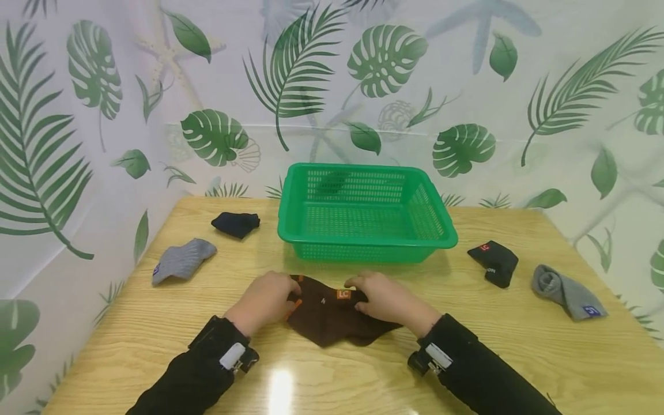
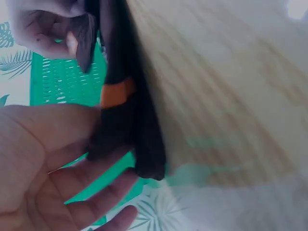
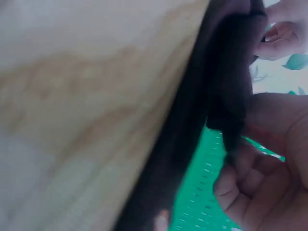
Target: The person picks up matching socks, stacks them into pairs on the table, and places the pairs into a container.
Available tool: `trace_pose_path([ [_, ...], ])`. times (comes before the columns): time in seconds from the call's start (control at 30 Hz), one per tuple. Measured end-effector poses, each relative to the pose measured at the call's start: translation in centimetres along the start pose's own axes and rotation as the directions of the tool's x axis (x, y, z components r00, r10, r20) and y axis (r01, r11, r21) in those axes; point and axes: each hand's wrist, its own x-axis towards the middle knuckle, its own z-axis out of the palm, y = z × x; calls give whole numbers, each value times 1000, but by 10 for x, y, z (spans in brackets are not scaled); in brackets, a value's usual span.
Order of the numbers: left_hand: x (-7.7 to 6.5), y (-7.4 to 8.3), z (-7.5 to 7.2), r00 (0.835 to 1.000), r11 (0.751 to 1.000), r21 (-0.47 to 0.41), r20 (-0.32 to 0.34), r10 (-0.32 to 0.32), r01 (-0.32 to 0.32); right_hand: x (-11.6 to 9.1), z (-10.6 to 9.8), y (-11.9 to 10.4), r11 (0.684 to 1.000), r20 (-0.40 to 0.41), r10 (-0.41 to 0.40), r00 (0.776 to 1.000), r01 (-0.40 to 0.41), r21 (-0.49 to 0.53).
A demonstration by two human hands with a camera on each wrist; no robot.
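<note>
A dark brown sock (image 1: 325, 323) with orange marks and an LC label hangs between both hands, just in front of the basket. At its left end my left hand (image 1: 267, 301) pinches the fabric between thumb and fingers. My right hand (image 1: 386, 297) pinches the upper edge beside the LC label. In the left wrist view, an orange band (image 2: 115, 95) shows near the thumb, with the other fingers spread loosely. The right wrist view shows the sock's dark fabric (image 3: 226, 72) between thumb and curled fingers. Whether its lower edge touches the table cannot be told.
Behind the sock stands a green plastic basket (image 1: 363, 245). On the left lie a grey sock (image 1: 184, 260) and a dark navy sock (image 1: 236, 224). To the right are a black sock (image 1: 494, 262) and a partly rolled grey sock (image 1: 568, 293). Leaf-printed cloth borders the wooden table (image 1: 332, 386).
</note>
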Motion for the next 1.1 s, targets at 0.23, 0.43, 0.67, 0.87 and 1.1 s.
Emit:
trace_pose_path([
  [0.23,-13,3,-37,982,1000,-10,-188,26,-29,-36,-40,14,987,-385,-157,910,151,-46],
  [0.43,-27,-8,-44,999,1000,-19,-47,-22,21,-75,-50,30,998,-122,-58,991,54,-39],
  [0.67,-30,-10,-23,978,978,120,-96,183,-171,-82,-27,25,999,-24,-21,1000,20,-27],
  [0.87,-32,-13,-12,952,921,276,-58,302,-276,-73,-10,16,995,22,-61,998,62,-82],
  [1.1,-30,-20,-4,954,932,233,-41,295,-278,-70,2,15,976,24,-124,992,126,-179],
])
